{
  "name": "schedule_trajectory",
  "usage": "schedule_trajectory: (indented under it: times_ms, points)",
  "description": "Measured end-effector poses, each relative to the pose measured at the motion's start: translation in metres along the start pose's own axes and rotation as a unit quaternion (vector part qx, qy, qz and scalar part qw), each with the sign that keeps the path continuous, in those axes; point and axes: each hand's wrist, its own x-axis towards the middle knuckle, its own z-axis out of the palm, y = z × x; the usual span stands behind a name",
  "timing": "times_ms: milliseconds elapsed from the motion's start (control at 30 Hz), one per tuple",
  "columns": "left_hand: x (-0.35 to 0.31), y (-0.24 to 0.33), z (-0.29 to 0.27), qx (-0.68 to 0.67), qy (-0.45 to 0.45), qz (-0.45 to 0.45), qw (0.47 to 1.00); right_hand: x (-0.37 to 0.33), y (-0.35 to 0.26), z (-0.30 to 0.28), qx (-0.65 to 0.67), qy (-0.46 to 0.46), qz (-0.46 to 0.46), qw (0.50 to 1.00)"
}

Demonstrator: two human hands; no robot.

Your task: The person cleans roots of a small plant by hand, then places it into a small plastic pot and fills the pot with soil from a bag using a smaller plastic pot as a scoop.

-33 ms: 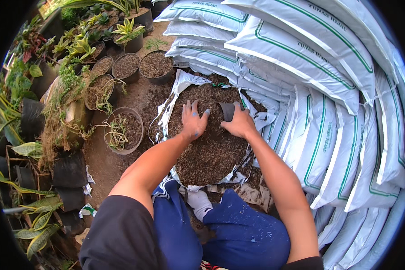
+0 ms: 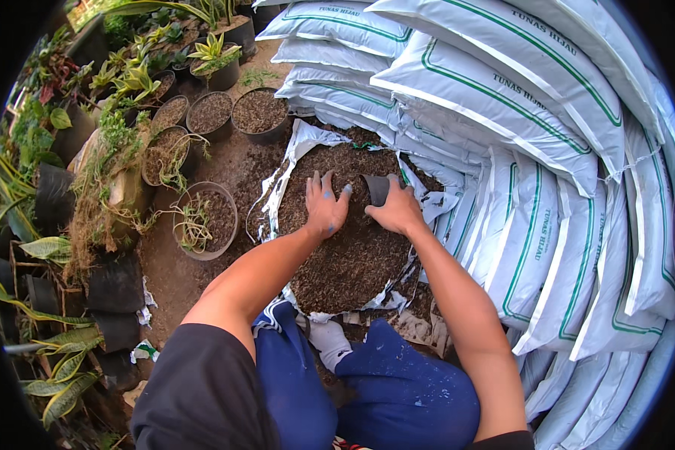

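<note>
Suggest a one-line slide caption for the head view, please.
Left hand flat on brown potting mix; right hand holding a small dark pot.

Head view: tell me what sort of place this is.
Likely a plant nursery or garden yard: stacked white sacks, pots filled with soil, potted plants, and an opened sack of potting mix under both hands.

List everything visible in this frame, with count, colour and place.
open sack: one, white, centre, torn open on the ground
potting mix: brown heap, in the open sack
small pot: one, dark, in the right hand
stacked sacks: many, white with green lines, right and top
filled pots: several, dark, upper left
plants: many, green, left edge
left hand: flat on the mix
right hand: gripping the small pot
</note>
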Motion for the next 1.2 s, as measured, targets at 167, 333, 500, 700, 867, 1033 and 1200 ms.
schedule_trajectory:
  times_ms: [167, 333, 500, 700, 867, 1033, 1200]
  points:
    - [-0.016, 0.009, 0.016, -0.052, -0.041, 0.059, 0.996, 0.011, -0.001, -0.004, 0.064, -0.009, -0.013, 0.998]
    - [-0.025, 0.015, 0.013, -0.088, -0.167, 0.068, 0.980, 0.011, -0.001, -0.003, 0.076, -0.009, 0.018, 0.997]
    - [-0.002, 0.008, -0.018, -0.139, -0.251, 0.160, 0.945, 0.032, 0.025, 0.009, 0.268, -0.010, 0.011, 0.963]
    - [-0.027, -0.003, -0.085, -0.041, -0.161, 0.177, 0.970, 0.019, 0.009, 0.002, 0.469, -0.068, 0.045, 0.879]
    - [-0.026, -0.033, -0.121, -0.025, -0.151, 0.095, 0.984, 0.025, 0.031, -0.016, 0.534, -0.091, 0.024, 0.840]
    - [-0.044, -0.047, -0.153, -0.052, -0.152, 0.106, 0.981, 0.029, 0.031, -0.015, 0.553, -0.067, 0.048, 0.829]
    - [-0.061, -0.041, -0.194, 0.034, -0.224, 0.183, 0.957, 0.043, 0.040, -0.012, 0.564, -0.139, 0.043, 0.813]
